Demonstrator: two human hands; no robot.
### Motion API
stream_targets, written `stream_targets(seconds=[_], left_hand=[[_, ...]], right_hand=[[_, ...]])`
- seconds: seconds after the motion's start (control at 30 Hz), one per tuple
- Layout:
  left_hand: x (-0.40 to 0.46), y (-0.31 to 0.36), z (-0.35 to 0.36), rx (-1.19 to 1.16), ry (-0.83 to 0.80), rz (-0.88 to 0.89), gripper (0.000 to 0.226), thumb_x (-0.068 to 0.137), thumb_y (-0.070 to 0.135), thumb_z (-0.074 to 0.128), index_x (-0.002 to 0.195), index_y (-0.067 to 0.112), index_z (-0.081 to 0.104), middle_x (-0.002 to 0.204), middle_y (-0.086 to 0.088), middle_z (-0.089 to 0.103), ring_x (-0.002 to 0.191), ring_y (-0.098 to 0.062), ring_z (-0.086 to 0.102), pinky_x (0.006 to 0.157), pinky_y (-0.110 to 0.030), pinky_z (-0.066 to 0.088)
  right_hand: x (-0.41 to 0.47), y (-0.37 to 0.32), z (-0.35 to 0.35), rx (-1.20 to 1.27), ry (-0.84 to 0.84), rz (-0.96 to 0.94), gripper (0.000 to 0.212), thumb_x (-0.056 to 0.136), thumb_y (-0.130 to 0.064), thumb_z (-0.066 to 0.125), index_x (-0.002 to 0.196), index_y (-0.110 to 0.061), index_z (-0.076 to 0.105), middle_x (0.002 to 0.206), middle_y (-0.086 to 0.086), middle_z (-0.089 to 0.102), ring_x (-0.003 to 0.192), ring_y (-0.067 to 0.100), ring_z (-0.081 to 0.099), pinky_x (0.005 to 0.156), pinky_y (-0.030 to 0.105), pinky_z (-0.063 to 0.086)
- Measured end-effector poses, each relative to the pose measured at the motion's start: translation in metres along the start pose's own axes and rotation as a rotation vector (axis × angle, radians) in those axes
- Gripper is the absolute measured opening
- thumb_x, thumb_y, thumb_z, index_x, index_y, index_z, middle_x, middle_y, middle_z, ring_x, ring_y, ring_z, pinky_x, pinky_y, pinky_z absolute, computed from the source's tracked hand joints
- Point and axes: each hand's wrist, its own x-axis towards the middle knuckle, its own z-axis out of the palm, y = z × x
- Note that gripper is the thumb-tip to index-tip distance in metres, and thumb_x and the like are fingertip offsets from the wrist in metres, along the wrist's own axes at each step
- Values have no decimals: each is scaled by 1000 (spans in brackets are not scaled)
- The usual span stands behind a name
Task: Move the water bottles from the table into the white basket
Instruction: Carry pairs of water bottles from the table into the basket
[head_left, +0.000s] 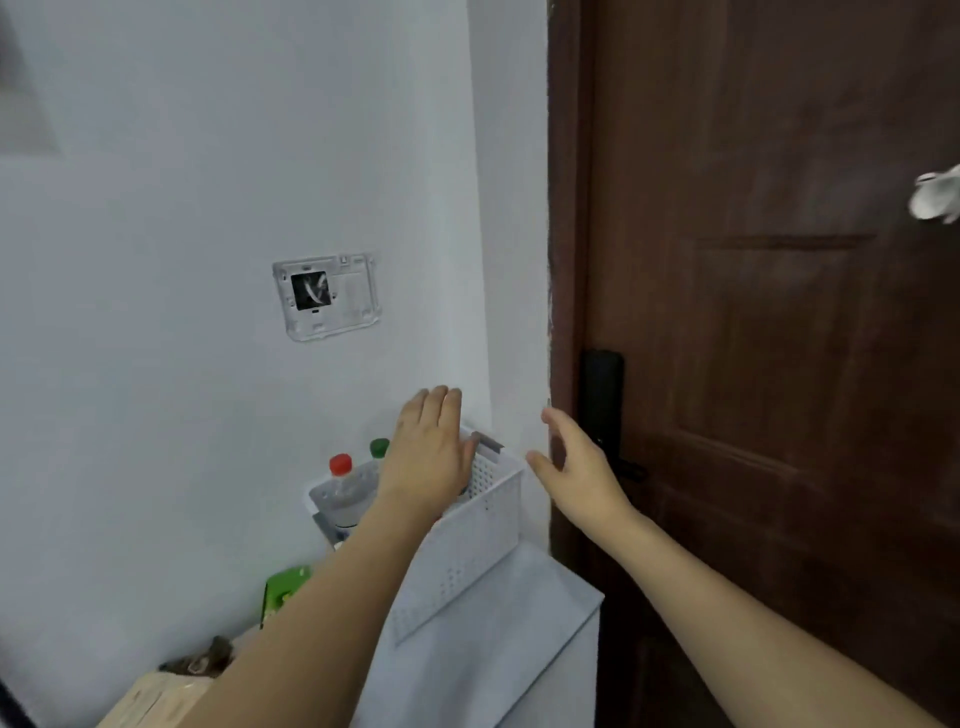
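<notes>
Nearest: tan box (156, 696) at the bottom left, something dark and blurred on top of it. Green packet (283, 590) just behind, against the wall. White worktop (493, 649) runs to the door side. White basket (467, 551) sits on it, tilted, perforated wall facing us. Two water bottles in the basket: red cap (340, 464) and green cap (379, 447), both leaning toward the wall. Left hand (428, 457) open, fingers flat, over the basket's top, holding nothing. Right hand (576, 467) open too, fingers spread, empty, just right of the basket and clear of it. Behind: uncovered wall box (326, 296), brown door (779, 312) with black lock (602, 400).
</notes>
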Motion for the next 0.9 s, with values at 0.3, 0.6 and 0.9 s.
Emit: stream_targets(seconds=[0.3,0.6,0.9], left_hand=[[-9,167,-45,-60,59,231,60,96,35,55,143,2,41,145,-16,45,134,-35,38,115,-45,29],[-49,270,-88,-151,89,407,59,97,37,53,144,4,42,148,-15,43,137,-34,35,116,-46,27],[-92,313,-119,-318,70,433,58,97,35,54,145,6,40,149,-13,41,139,-30,35,115,-45,30]], right_hand=[[-106,4,-176,-208,185,70,64,96,-29,58,151,-23,28,155,-4,34,140,9,30,107,20,23],[-222,-37,-271,-446,306,149,63,94,-28,60,150,-21,32,154,0,36,131,20,47,110,31,35],[-301,-89,-309,-612,321,239,62,94,-24,59,149,-20,32,153,-1,37,135,17,42,110,27,33]])
